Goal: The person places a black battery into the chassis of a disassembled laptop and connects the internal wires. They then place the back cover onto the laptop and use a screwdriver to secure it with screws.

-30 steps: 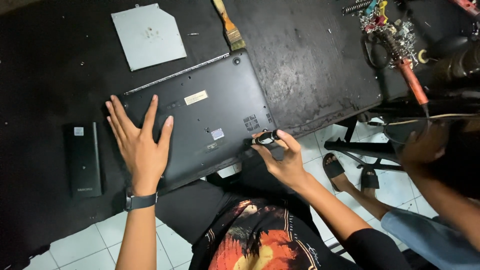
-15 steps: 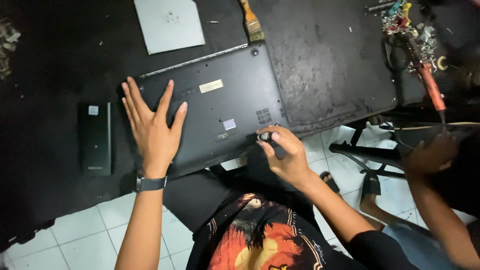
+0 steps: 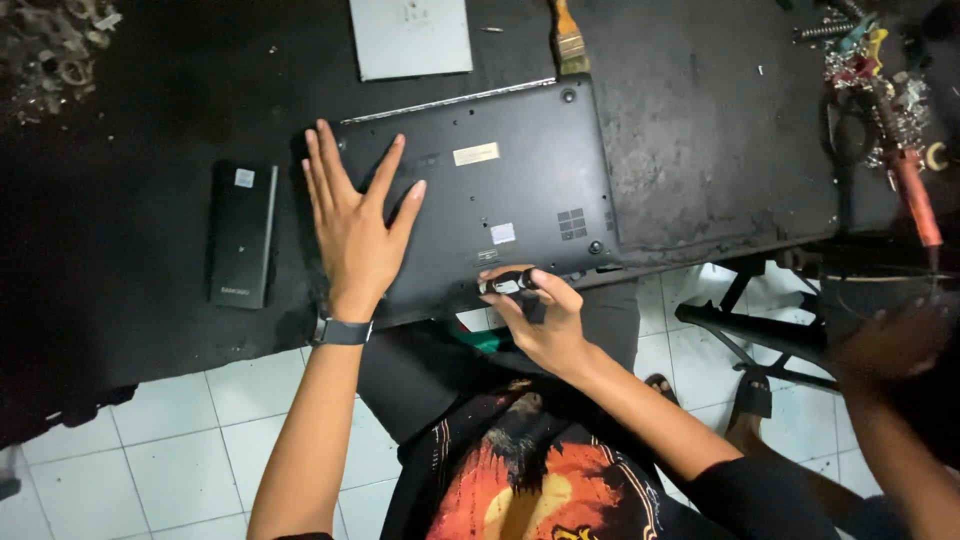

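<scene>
A black laptop (image 3: 510,190) lies upside down on the dark worktable (image 3: 720,140), its near edge over the table's front. My left hand (image 3: 355,225) rests flat on its left part, fingers spread, a dark watch on the wrist. My right hand (image 3: 535,315) sits at the laptop's near edge and grips a small black and silver tool (image 3: 505,284), its tip toward the case. What kind of tool it is I cannot tell.
A black oblong battery pack (image 3: 242,235) lies left of the laptop. A grey square plate (image 3: 410,35) and a paintbrush (image 3: 568,35) lie behind it. A red-handled tool (image 3: 915,195) and clutter sit far right. Another person's arm (image 3: 890,390) is at right.
The view has shifted, so everything sits further right and lower in frame. My left hand stays flat on the laptop; my right hand stays at the near edge with the tool.
</scene>
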